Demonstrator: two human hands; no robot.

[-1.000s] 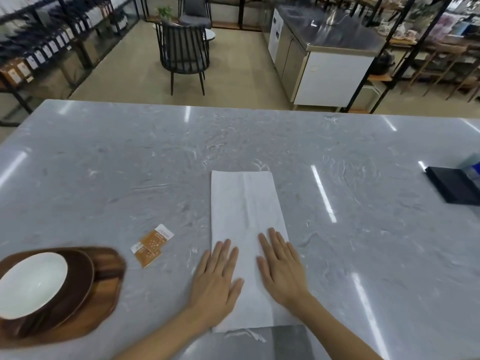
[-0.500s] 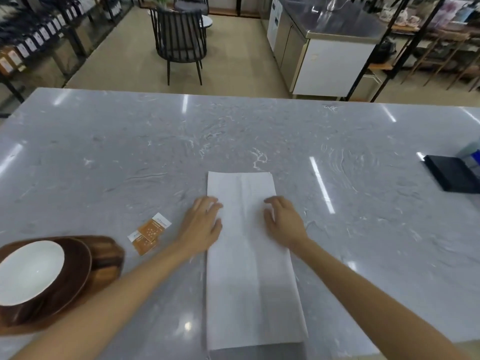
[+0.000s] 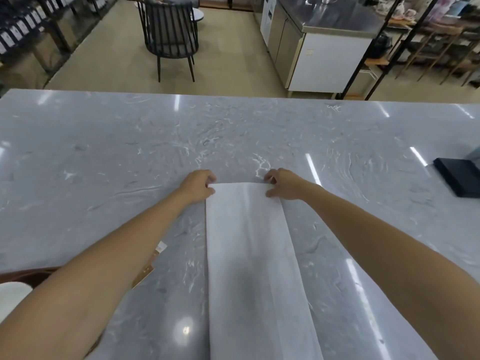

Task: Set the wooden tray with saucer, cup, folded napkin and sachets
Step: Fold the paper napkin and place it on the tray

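A long white napkin (image 3: 249,255) lies flat on the grey marble table (image 3: 104,165), folded into a narrow strip running away from me. My left hand (image 3: 198,185) pinches its far left corner and my right hand (image 3: 281,184) pinches its far right corner. Orange-and-white sachets (image 3: 149,266) peek out from under my left forearm. At the lower left edge a sliver of the wooden tray (image 3: 31,274) shows, with the white saucer (image 3: 10,297) on it, both mostly hidden by my arm. No cup is in view.
A black flat object (image 3: 458,175) lies at the table's right edge. Beyond the table stand a dark slatted chair (image 3: 170,37), a steel counter unit (image 3: 324,48) and shelving on both sides.
Both hands slid from the napkin's near end up its sides to the far corners and closed on them. The camera leaned forward, pushing the tray and sachets under my left arm.
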